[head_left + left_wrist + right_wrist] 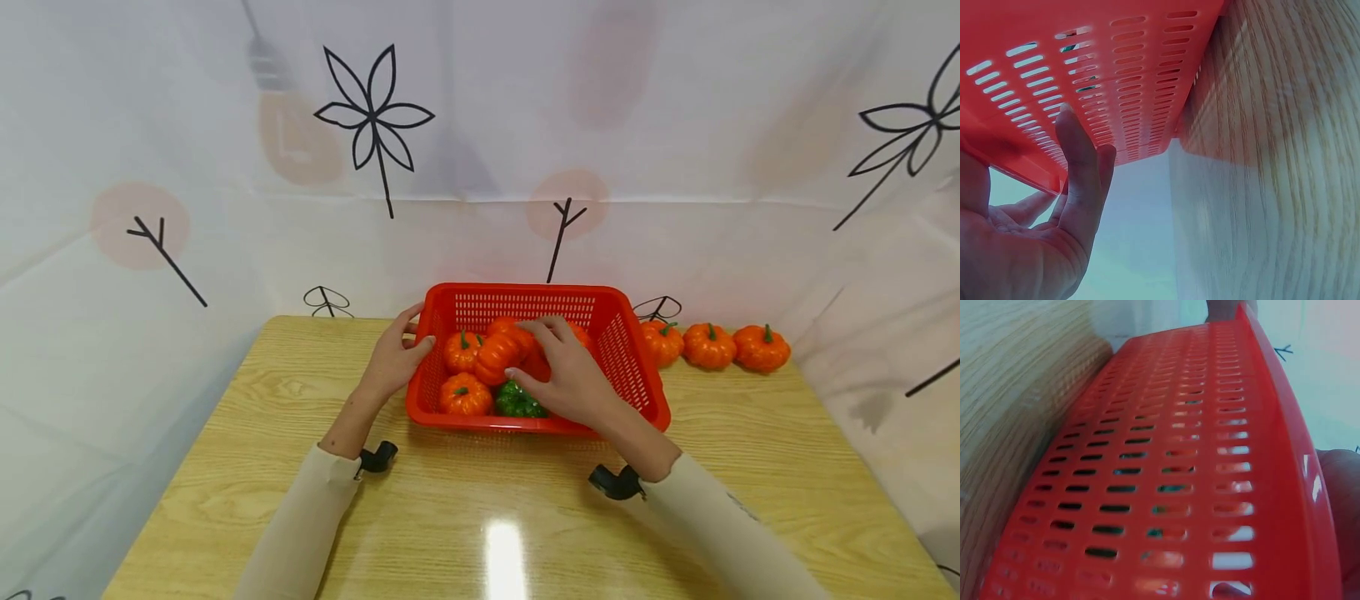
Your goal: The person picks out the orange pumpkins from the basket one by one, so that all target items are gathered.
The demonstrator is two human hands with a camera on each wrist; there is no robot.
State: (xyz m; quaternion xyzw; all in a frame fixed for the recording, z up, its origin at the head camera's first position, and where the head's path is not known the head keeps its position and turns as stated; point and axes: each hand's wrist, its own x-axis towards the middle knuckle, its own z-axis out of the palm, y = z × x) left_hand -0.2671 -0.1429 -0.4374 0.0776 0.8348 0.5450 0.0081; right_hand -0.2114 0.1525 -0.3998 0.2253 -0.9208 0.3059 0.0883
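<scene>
A red basket (540,423) stands towards the far edge of the wooden table (420,517), between the person's two hands. The left hand (392,358) is at its left end, gripping the rim with the thumb on the inner side and the fingers outside; from the left wrist, fingertips show beside the slotted outer wall.

The right hand (572,375) reaches in over the near rim, above the right half of the basket. Its thumb and fingers are curved and well parted, with a gap between them, and it has hold of nothing that shows; whether it touches a pumpkin cannot be told. Just left of the thumb tip lies a tilted orange pumpkin (496,360), near the basket's middle and resting among the others. A green pumpkin (519,402) lies below the thumb at the near side, with an upright orange pumpkin (466,396) to its left in the near left corner. More orange ones lie further back, partly hidden by the right hand.

To the right of the basket, well apart from the left hand, three orange pumpkins (709,347) sit in a row on the table.
</scene>
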